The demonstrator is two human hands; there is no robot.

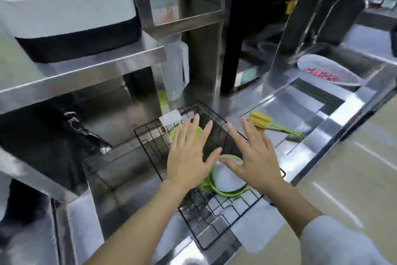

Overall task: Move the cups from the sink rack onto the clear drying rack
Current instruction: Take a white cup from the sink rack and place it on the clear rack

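Hands hover spread wide and empty over the black wire rack [199,206]: left hand [189,157], right hand [255,157]. Green cup [225,181] lies at the rack's right edge, under both thumbs.

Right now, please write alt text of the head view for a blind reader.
Two open hands, left hand and right hand, hover over a black wire rack in a steel sink, above a green cup and another green item.
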